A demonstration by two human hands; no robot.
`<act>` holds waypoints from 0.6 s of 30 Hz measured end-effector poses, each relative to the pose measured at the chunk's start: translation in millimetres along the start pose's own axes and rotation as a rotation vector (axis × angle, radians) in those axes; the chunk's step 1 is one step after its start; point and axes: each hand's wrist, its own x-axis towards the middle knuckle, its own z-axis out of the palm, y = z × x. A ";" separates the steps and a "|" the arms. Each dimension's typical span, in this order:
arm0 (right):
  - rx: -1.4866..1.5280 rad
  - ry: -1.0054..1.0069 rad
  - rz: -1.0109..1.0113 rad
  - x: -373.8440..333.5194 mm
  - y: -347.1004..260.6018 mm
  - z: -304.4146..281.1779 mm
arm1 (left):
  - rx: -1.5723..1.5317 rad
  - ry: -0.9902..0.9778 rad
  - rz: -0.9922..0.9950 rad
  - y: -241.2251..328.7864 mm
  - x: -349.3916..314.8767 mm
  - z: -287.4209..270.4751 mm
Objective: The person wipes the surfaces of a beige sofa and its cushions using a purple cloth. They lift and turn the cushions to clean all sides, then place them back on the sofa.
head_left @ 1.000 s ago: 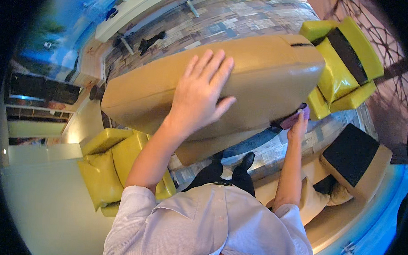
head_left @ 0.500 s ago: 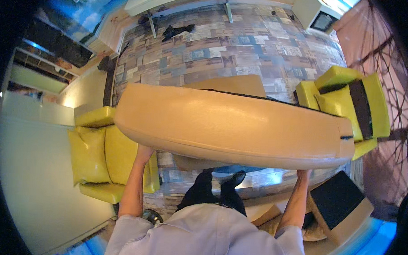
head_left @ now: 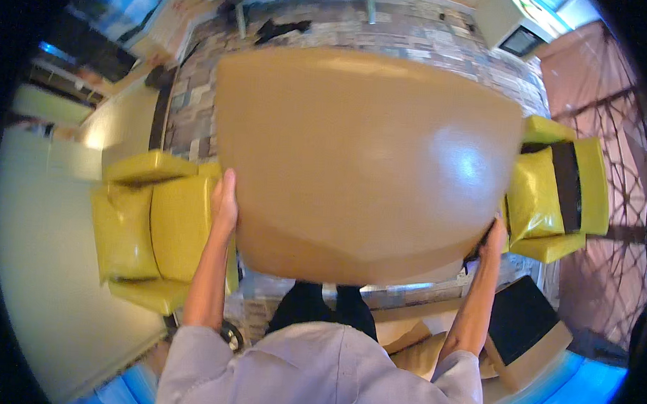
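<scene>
A large, smooth tan cushion (head_left: 368,161) with rounded edges, broad face up, is held between both hands (head_left: 226,202).

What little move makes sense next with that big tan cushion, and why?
Perhaps lower the tan cushion slowly and evenly: the left hand and right hand hold opposite sides, and its broad face hides much of the floor.

left yellow armchair (head_left: 180,225) | right yellow armchair (head_left: 593,186) | patchwork floor (head_left: 414,41) | black heap (head_left: 283,31) (perhaps cloth)
</scene>
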 end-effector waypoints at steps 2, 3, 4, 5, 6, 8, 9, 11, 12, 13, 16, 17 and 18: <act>-0.344 0.140 0.150 7.2 21.7 31.8 | -0.152 0.037 -0.100 -49.1 11.6 -33.8; -0.821 0.047 -0.085 17.9 47.9 22.4 | -0.273 0.070 -0.233 -44.9 18.7 -23.2; -1.299 0.071 -0.360 29.9 73.6 9.5 | -0.332 -0.035 -0.160 -42.9 25.2 -19.2; -1.406 -0.070 -0.381 18.9 83.0 63.8 | -0.342 -0.011 -0.213 -48.2 17.0 -65.4; -1.521 -0.185 -0.395 1.0 86.9 104.9 | -0.313 0.023 -0.266 -47.4 9.2 -93.1; -0.690 -0.103 0.033 -35.3 100.7 170.9 | -0.159 0.075 -0.159 -42.8 -0.5 -157.2; -0.811 -0.088 0.012 -38.5 130.9 178.2 | -0.138 0.061 -0.191 -26.5 -0.2 -168.4; -0.593 -0.254 0.029 -78.4 131.2 229.8 | -0.103 0.124 -0.246 -10.5 -31.4 -239.2; -0.631 -0.255 0.110 -91.7 139.2 249.5 | -0.088 0.134 -0.267 -4.2 -36.1 -274.7; -0.672 -0.246 0.190 -100.3 150.1 263.9 | -0.072 0.156 -0.296 4.0 -40.1 -290.5; -0.725 -0.371 0.261 -134.1 145.9 302.0 | -0.045 0.256 -0.356 18.2 -75.6 -334.7; -0.725 -0.368 0.265 -138.5 146.8 306.5 | -0.042 0.255 -0.339 15.5 -82.2 -340.1; -0.726 -0.366 0.270 -142.0 148.1 309.7 | -0.037 0.254 -0.322 13.1 -87.3 -345.1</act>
